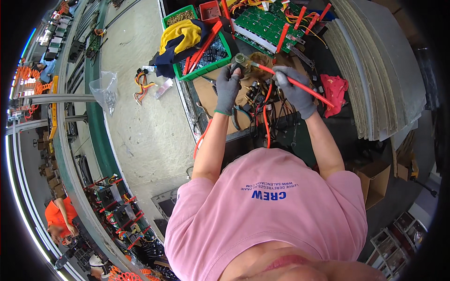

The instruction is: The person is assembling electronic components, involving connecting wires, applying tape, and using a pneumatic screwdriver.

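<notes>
My left hand, in a grey glove with a worn-open fingertip, is closed around a small dark piece whose kind I cannot make out. Just beyond it shows the round greenish rim of a glass jar. My right hand, gloved in grey too, grips a long red-handled brush. Its pale tip points left, close to the jar and my left fingers. Between my hands lies a heap of dark cables with brass-coloured fittings on a brown board. Pliers rest beside my left wrist.
Green bins hold screws and red strips, with a yellow and navy cloth draped over. Green circuit boards stand at the back. A pink cloth and stacked grey sheets are right. Other people work far left.
</notes>
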The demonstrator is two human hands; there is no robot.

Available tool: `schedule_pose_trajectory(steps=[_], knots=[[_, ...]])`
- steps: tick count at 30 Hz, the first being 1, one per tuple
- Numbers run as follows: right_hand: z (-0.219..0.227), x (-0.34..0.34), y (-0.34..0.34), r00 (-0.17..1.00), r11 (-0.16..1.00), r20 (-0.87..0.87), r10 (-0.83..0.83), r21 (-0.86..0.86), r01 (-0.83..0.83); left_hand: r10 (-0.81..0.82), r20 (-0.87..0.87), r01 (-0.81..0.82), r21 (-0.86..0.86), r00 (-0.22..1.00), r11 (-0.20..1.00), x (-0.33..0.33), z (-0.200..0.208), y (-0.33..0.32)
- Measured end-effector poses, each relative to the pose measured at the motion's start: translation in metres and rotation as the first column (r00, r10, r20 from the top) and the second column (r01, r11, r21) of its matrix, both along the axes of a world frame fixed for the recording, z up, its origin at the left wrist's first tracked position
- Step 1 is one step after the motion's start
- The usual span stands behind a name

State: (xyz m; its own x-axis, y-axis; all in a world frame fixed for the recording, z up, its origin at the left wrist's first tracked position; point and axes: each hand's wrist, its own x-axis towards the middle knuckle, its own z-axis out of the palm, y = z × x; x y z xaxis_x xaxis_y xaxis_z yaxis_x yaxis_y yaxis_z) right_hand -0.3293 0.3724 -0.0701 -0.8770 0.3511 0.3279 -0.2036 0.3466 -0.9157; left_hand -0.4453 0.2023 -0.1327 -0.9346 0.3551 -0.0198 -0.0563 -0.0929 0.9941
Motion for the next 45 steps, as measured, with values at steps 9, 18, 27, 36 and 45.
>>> schedule_pose_trajectory(steps=[9, 18, 27, 36, 45], knots=[[0.002, -0.002, 0.002, 0.999, 0.99, 0.024, -0.024, -0.136, 0.027, 0.047, 0.03, -0.048, 0.01, 0.998, 0.999, -0.001, 0.008, -0.006], [0.002, -0.004, 0.0, 0.997, 0.978, 0.069, -0.018, -0.204, 0.032, 0.038, -0.011, -0.038, 0.04, 0.999, 0.999, -0.004, -0.002, -0.005], [0.001, -0.003, 0.0, 0.995, 0.954, 0.085, -0.058, -0.289, 0.08, 0.055, -0.14, -0.06, -0.034, 0.989, 0.998, 0.004, 0.008, -0.006], [-0.002, -0.001, -0.003, 0.997, 0.957, 0.072, -0.032, -0.285, 0.051, 0.099, -0.414, -0.144, -0.079, 0.905, 0.986, 0.009, 0.004, 0.001], [0.013, 0.002, -0.006, 0.998, 0.954, 0.045, -0.051, -0.292, 0.062, -0.033, -0.728, -0.351, -0.37, 0.685, 0.86, 0.014, 0.014, -0.003]])
